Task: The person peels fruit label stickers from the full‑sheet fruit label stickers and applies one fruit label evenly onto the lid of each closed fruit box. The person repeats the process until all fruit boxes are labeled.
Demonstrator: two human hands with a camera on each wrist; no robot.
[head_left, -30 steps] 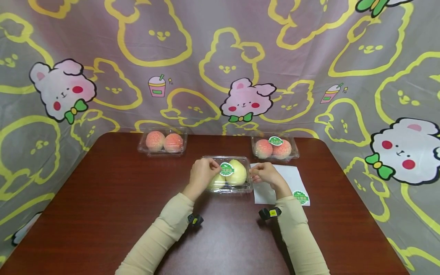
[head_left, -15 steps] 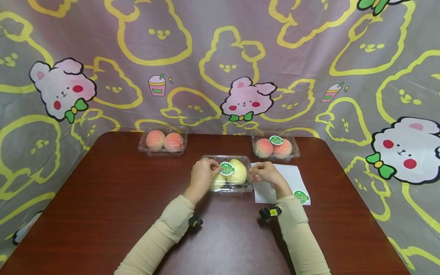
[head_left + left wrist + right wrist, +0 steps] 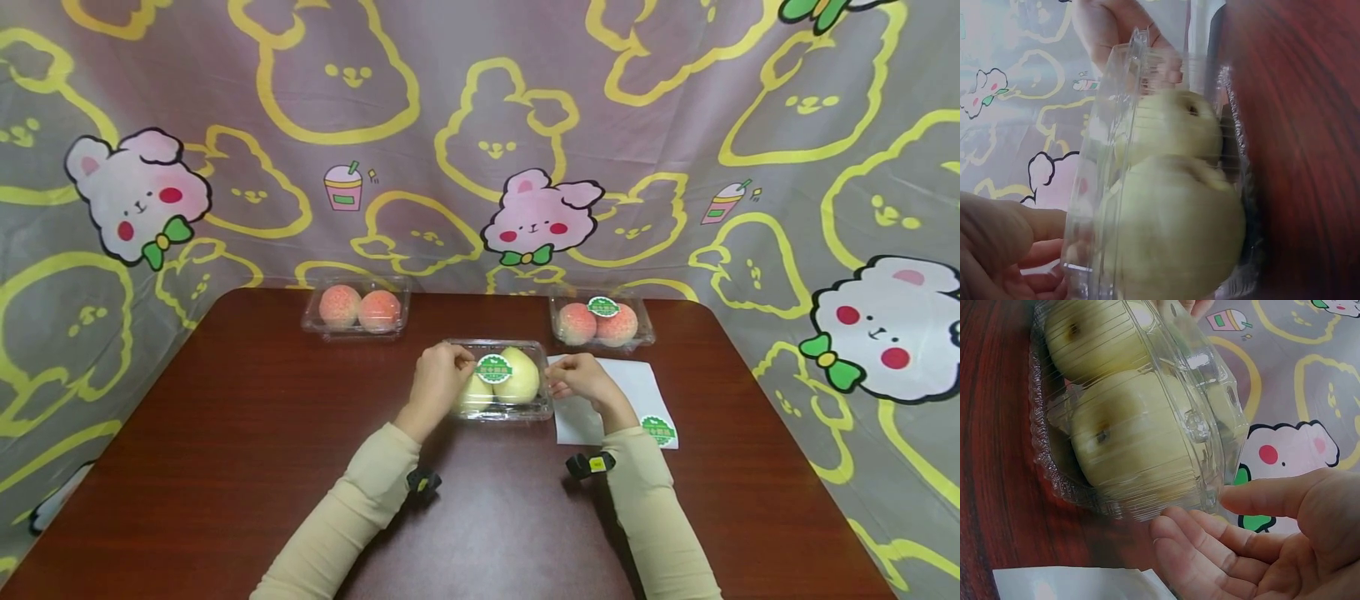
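Note:
A clear plastic fruit box holds two pale yellow-green pears near the middle of the table. On its lid lies a round green-and-white sticker. My left hand is at the box's left end, its loosely bent fingertips just left of the sticker and holding nothing I can see. In the left wrist view its thumb lies against the lid's edge. My right hand holds the right end, thumb and fingertips at the rim corner in the right wrist view.
Behind stand two clear boxes of peaches, one at the left and a stickered one at the right. A white backing sheet with another green sticker lies under the right forearm's side. A patterned curtain surrounds the table.
My left fingers have come off the sticker's left edge and drawn slightly left; the sticker stays on the lid. My right hand and the box are nearly unmoved.

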